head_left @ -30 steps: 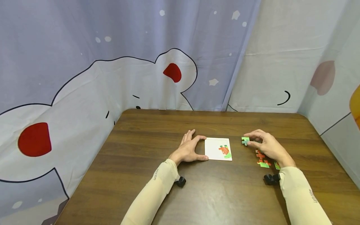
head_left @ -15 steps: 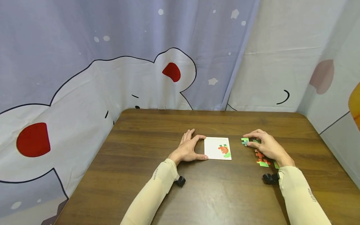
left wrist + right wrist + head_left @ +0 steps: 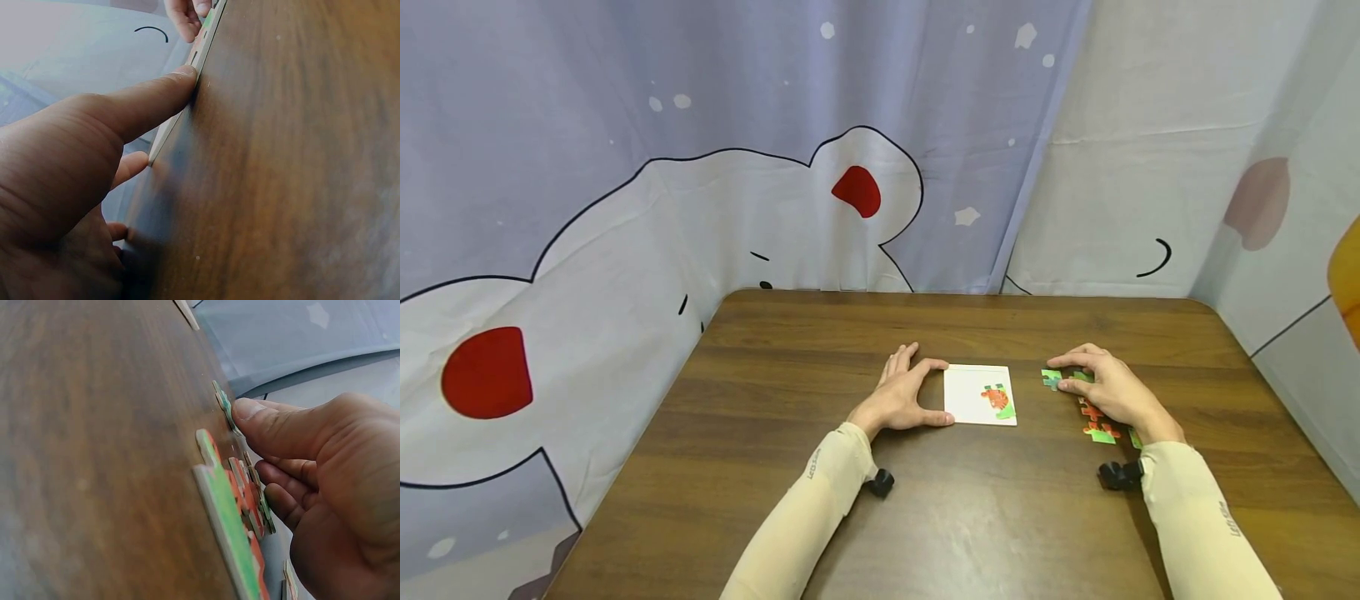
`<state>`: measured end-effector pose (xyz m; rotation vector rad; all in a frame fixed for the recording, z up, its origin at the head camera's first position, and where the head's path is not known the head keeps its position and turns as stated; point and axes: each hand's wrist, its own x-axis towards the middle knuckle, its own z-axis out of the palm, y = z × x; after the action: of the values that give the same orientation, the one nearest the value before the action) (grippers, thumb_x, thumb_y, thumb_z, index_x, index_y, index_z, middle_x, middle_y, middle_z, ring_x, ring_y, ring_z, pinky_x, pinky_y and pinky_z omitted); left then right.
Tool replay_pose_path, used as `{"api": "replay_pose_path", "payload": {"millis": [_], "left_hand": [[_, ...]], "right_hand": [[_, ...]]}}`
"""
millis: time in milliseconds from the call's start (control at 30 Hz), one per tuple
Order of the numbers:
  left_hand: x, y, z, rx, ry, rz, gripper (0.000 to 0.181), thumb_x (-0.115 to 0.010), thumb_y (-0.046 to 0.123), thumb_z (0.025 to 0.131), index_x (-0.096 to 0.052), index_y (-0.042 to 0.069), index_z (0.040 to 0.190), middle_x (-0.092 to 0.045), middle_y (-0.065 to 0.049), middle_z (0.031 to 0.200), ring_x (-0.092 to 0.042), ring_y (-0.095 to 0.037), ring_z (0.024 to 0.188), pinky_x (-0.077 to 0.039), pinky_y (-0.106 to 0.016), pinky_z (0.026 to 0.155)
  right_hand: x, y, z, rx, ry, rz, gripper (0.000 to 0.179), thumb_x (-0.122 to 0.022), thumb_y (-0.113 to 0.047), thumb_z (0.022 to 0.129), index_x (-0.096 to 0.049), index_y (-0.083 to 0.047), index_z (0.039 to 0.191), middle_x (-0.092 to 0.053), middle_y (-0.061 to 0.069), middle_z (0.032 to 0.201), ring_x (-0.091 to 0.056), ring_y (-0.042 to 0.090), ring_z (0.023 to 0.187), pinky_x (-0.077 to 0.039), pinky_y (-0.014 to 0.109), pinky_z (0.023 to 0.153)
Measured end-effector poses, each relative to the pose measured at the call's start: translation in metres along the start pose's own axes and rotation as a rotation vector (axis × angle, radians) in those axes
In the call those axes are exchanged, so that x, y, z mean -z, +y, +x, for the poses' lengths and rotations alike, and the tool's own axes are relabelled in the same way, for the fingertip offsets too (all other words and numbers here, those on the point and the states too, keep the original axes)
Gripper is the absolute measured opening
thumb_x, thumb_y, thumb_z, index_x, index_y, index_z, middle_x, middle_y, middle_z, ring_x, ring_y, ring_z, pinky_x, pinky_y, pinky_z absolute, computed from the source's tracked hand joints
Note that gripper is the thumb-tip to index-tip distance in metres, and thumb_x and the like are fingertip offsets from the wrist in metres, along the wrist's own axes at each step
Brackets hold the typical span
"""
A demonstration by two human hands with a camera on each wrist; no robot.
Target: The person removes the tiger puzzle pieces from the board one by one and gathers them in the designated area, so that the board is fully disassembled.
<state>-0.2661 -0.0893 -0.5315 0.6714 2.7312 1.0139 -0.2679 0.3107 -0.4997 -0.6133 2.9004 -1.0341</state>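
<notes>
A white square puzzle tray (image 3: 970, 396) lies on the table, with a few joined orange-and-green pieces (image 3: 999, 402) at its lower right. My left hand (image 3: 898, 400) holds the tray across its left side, thumb on the near corner and index finger on the far corner. To the right, my right hand (image 3: 1108, 383) holds a green and teal puzzle piece (image 3: 1051, 379) by its edge between thumb and index finger, at the tabletop. In the right wrist view, my thumb (image 3: 250, 409) touches that piece (image 3: 226, 406); the index fingertip is mostly hidden behind the thumb.
Several loose orange-and-green puzzle pieces (image 3: 1101, 432) lie under and beside the right hand, partly hidden by it. The brown wooden table (image 3: 955, 517) extends all round. A printed curtain (image 3: 737, 225) hangs behind its far edge.
The green and teal piece has shifted very slightly and looks flatter against the table, with the right fingers still at it. The left hand and the tray have kept their place.
</notes>
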Motion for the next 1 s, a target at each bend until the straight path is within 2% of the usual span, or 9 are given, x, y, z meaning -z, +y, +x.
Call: {"api": "replay_pose_path", "payload": {"millis": [400, 600, 700, 800, 933, 1000], "left_hand": [[0.003, 0.003, -0.002, 0.010, -0.005, 0.002, 0.089, -0.097, 0.051, 0.084, -0.054, 0.031, 0.160, -0.010, -0.019, 0.185, 0.002, -0.040, 0.173, 0.002, -0.059, 0.139], [0.003, 0.003, -0.003, 0.004, -0.004, 0.006, 0.089, -0.097, 0.051, 0.084, -0.054, 0.030, 0.160, -0.010, -0.020, 0.185, 0.002, -0.040, 0.173, 0.002, -0.059, 0.139], [0.004, 0.004, -0.003, 0.003, -0.002, 0.004, 0.089, -0.097, 0.051, 0.084, -0.055, 0.030, 0.159, -0.010, -0.021, 0.185, 0.002, -0.041, 0.173, 0.002, -0.061, 0.138], [0.005, 0.007, -0.004, 0.007, -0.005, 0.001, 0.088, -0.097, 0.050, 0.084, -0.055, 0.030, 0.159, -0.011, -0.022, 0.184, 0.002, -0.041, 0.173, 0.001, -0.062, 0.138], [0.006, 0.009, -0.005, 0.009, -0.013, -0.006, 0.087, -0.096, 0.051, 0.086, -0.054, 0.030, 0.160, -0.010, -0.022, 0.185, 0.003, -0.041, 0.173, 0.002, -0.063, 0.138], [0.007, 0.010, -0.005, 0.003, -0.012, -0.001, 0.087, -0.096, 0.052, 0.086, -0.054, 0.030, 0.159, -0.010, -0.022, 0.184, 0.002, -0.042, 0.173, 0.001, -0.064, 0.138]], "right_hand": [[0.004, -0.006, 0.000, -0.002, -0.007, 0.045, 0.034, -0.079, -0.015, 0.106, -0.077, -0.015, 0.139, -0.069, 0.010, 0.137, -0.066, 0.033, 0.125, -0.048, 0.056, 0.107], [0.009, -0.014, -0.001, 0.001, 0.007, 0.046, 0.042, -0.079, -0.017, 0.106, -0.071, -0.012, 0.147, -0.067, 0.013, 0.141, -0.064, 0.038, 0.131, -0.048, 0.057, 0.106], [0.011, -0.018, -0.001, 0.009, 0.021, 0.060, 0.048, -0.080, -0.019, 0.106, -0.067, -0.009, 0.151, -0.066, 0.015, 0.142, -0.064, 0.038, 0.130, -0.049, 0.053, 0.105], [0.013, -0.022, 0.000, 0.025, 0.038, 0.083, 0.053, -0.080, -0.019, 0.106, -0.063, -0.008, 0.154, -0.065, 0.017, 0.142, -0.065, 0.037, 0.127, -0.052, 0.040, 0.104], [0.015, -0.028, 0.003, 0.046, 0.078, 0.138, 0.059, -0.081, -0.016, 0.105, -0.059, -0.008, 0.159, -0.064, 0.019, 0.142, -0.065, 0.034, 0.123, -0.054, 0.022, 0.096], [0.014, -0.031, 0.004, 0.043, 0.102, 0.185, 0.063, -0.082, -0.015, 0.103, -0.057, -0.010, 0.161, -0.064, 0.020, 0.142, -0.065, 0.031, 0.121, -0.054, 0.018, 0.093]]}}
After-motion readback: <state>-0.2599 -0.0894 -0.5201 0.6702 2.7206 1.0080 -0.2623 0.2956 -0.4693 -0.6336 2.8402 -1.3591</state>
